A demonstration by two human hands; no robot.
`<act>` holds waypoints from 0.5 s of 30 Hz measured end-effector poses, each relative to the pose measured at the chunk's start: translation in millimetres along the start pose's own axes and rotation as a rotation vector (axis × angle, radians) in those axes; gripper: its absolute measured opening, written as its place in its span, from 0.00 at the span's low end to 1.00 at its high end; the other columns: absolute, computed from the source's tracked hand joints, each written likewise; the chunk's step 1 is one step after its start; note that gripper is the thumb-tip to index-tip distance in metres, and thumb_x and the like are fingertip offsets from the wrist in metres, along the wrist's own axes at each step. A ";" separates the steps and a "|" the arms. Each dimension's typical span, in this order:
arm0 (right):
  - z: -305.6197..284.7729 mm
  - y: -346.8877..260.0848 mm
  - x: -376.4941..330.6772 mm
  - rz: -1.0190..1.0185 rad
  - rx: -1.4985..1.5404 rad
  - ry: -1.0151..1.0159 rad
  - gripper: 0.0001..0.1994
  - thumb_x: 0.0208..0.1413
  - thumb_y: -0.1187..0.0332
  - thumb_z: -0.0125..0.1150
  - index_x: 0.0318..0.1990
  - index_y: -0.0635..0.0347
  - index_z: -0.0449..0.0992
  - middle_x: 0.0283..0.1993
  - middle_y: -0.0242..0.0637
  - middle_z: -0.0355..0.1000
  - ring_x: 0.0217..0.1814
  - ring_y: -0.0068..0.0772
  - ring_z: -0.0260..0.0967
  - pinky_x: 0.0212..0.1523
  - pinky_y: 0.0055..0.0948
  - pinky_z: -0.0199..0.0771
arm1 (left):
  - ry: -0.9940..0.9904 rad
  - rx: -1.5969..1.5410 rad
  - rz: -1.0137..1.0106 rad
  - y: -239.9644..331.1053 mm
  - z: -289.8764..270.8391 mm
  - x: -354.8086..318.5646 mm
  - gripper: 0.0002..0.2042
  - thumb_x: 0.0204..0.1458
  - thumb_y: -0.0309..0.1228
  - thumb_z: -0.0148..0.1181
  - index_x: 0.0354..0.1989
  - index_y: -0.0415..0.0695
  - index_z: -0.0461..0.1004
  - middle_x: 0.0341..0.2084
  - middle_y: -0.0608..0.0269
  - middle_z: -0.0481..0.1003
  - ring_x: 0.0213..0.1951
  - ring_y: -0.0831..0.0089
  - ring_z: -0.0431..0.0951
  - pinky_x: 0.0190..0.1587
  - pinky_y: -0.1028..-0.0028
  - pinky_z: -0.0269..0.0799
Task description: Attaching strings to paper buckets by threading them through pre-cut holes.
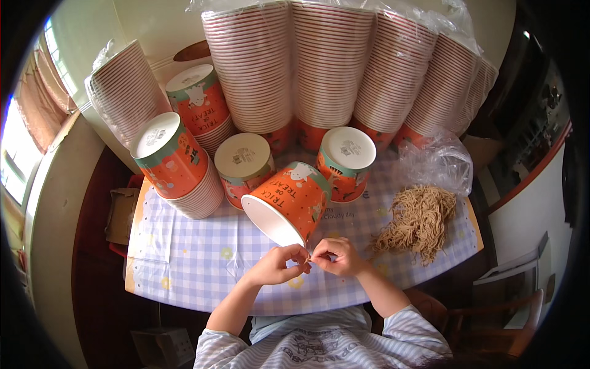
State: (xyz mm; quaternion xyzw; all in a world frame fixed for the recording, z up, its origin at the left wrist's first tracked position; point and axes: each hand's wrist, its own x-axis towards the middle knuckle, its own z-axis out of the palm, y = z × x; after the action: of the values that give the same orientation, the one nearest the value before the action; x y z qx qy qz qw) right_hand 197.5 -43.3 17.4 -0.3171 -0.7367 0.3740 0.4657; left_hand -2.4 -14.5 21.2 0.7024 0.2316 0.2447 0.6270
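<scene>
An orange paper bucket with a green band and Halloween pictures lies tilted on its side, its white open mouth toward me. Just below its rim, my left hand and my right hand meet, fingertips pinched together. A small bit of thin pale cord shows between them; most of it is hidden by the fingers. To the right lies a loose heap of tan cords. Upside-down buckets stand close behind: one with a cream base and one with a white base.
Tall nested stacks of paper buckets in clear plastic line the back. Shorter stacks stand at the left. A crumpled plastic bag lies behind the cords. The blue checked tablecloth covers a curved-edged table. A wooden chair is at lower right.
</scene>
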 end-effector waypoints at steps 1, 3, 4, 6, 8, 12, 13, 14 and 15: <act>-0.1 0.5 0.0 0.000 0.000 0.001 0.02 0.45 0.76 0.59 0.27 0.60 0.72 0.23 0.30 0.69 0.20 0.19 0.64 0.20 0.19 0.62 | -0.001 0.000 -0.001 -6.0 0.4 -0.5 0.08 0.44 0.23 0.54 0.35 0.38 0.68 0.24 0.62 0.74 0.29 0.75 0.74 0.33 0.75 0.70; -0.2 0.8 0.1 0.003 -0.024 0.042 0.03 0.44 0.76 0.59 0.27 0.59 0.72 0.22 0.30 0.68 0.18 0.18 0.63 0.19 0.19 0.61 | 0.020 -0.337 -0.115 -14.6 0.7 -1.5 0.07 0.47 0.19 0.51 0.36 0.37 0.68 0.27 0.65 0.71 0.30 0.80 0.71 0.33 0.79 0.66; -0.3 0.0 0.7 0.004 -0.024 0.044 0.03 0.44 0.76 0.59 0.27 0.59 0.72 0.22 0.30 0.68 0.18 0.18 0.63 0.19 0.19 0.61 | 0.018 -0.337 -0.116 -14.5 0.7 -1.1 0.07 0.47 0.19 0.51 0.36 0.37 0.68 0.27 0.65 0.71 0.30 0.80 0.71 0.33 0.79 0.66; -0.3 -2.8 2.8 0.032 -0.052 0.048 0.03 0.43 0.77 0.60 0.26 0.61 0.72 0.22 0.30 0.68 0.19 0.18 0.63 0.18 0.18 0.61 | 0.092 -0.304 -0.106 -13.0 0.2 -0.2 0.05 0.50 0.21 0.49 0.36 0.37 0.68 0.28 0.68 0.69 0.30 0.84 0.67 0.33 0.82 0.64; -0.3 0.1 1.2 0.033 -0.059 0.057 0.03 0.43 0.76 0.60 0.26 0.61 0.72 0.22 0.30 0.68 0.19 0.18 0.63 0.18 0.18 0.61 | 0.094 -0.291 -0.107 -11.4 0.3 0.8 0.05 0.50 0.20 0.48 0.35 0.37 0.68 0.29 0.69 0.69 0.30 0.85 0.66 0.33 0.83 0.63; -0.6 0.7 1.9 0.031 -0.097 0.063 0.03 0.43 0.76 0.60 0.27 0.60 0.73 0.22 0.30 0.68 0.19 0.18 0.63 0.19 0.18 0.61 | 0.145 -0.259 -0.095 -10.6 3.1 1.1 0.04 0.51 0.21 0.48 0.34 0.37 0.69 0.27 0.70 0.69 0.29 0.87 0.65 0.30 0.84 0.61; -0.2 0.9 1.8 0.031 -0.098 0.063 0.03 0.43 0.76 0.60 0.27 0.60 0.73 0.22 0.30 0.68 0.19 0.18 0.63 0.19 0.18 0.61 | 0.145 -0.259 -0.094 -10.9 3.8 1.4 0.04 0.51 0.21 0.48 0.34 0.37 0.69 0.27 0.70 0.69 0.29 0.87 0.65 0.30 0.84 0.61; 0.5 1.4 1.6 0.027 -0.085 0.071 0.03 0.44 0.76 0.60 0.27 0.60 0.72 0.22 0.30 0.68 0.19 0.18 0.62 0.19 0.19 0.61 | 0.156 -0.231 -0.105 -11.6 4.3 1.8 0.04 0.51 0.22 0.49 0.33 0.37 0.69 0.25 0.71 0.69 0.27 0.88 0.64 0.28 0.84 0.60; 0.9 2.0 1.4 0.023 -0.073 0.079 0.03 0.44 0.75 0.59 0.28 0.59 0.72 0.23 0.30 0.68 0.18 0.19 0.61 0.19 0.19 0.61 | 0.167 -0.203 -0.115 -12.3 4.5 2.0 0.04 0.51 0.22 0.49 0.32 0.37 0.70 0.23 0.72 0.69 0.25 0.88 0.63 0.26 0.84 0.59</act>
State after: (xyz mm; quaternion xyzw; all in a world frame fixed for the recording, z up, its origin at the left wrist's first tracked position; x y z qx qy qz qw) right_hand 196.3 -41.3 16.1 -0.3568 -0.7271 0.3397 0.4781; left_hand 1.8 -15.4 8.7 0.5979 0.2970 0.2882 0.6865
